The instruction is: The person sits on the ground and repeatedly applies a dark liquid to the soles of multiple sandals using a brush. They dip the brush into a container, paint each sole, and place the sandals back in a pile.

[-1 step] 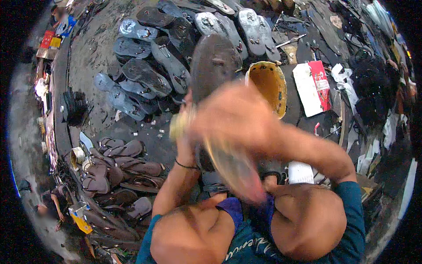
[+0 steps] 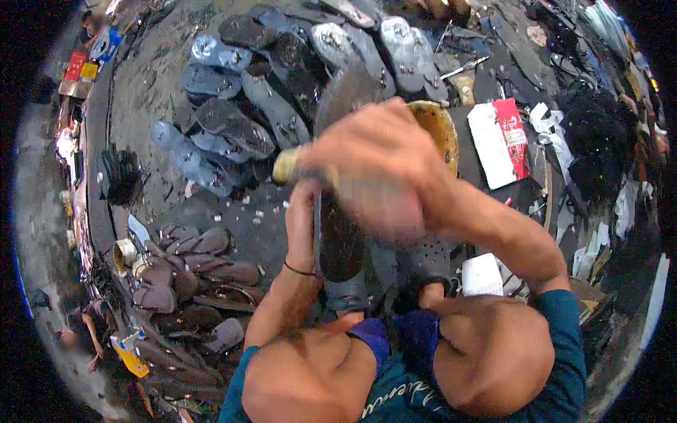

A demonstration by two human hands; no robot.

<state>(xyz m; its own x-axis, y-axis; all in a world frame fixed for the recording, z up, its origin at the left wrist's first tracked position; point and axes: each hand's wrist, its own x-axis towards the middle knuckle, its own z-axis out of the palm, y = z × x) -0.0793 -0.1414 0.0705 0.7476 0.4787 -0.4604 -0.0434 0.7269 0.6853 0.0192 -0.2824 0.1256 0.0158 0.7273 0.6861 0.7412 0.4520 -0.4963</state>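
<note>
Between my knees stands a long dark shoe sole, pointing away from me. My left hand is closed on its left edge, fingers partly hidden. Above the sole's middle is my right hand, closed on a tool with a blunt pale-yellow end. The tool's other part is a reddish smear, so its kind cannot be made out. Just beyond the right hand, partly covered by it, is a yellow tub with a brown inside.
Grey-smeared soles and sandals lie across the far ground. Brown sandals are heaped at the left. To the right are a red-and-white carton piece, a white block-like thing and dark scraps.
My right hand and the tool have shifted slightly up, and the tool's reddish end has swung up from near my lap. My left hand still grips the sole.
</note>
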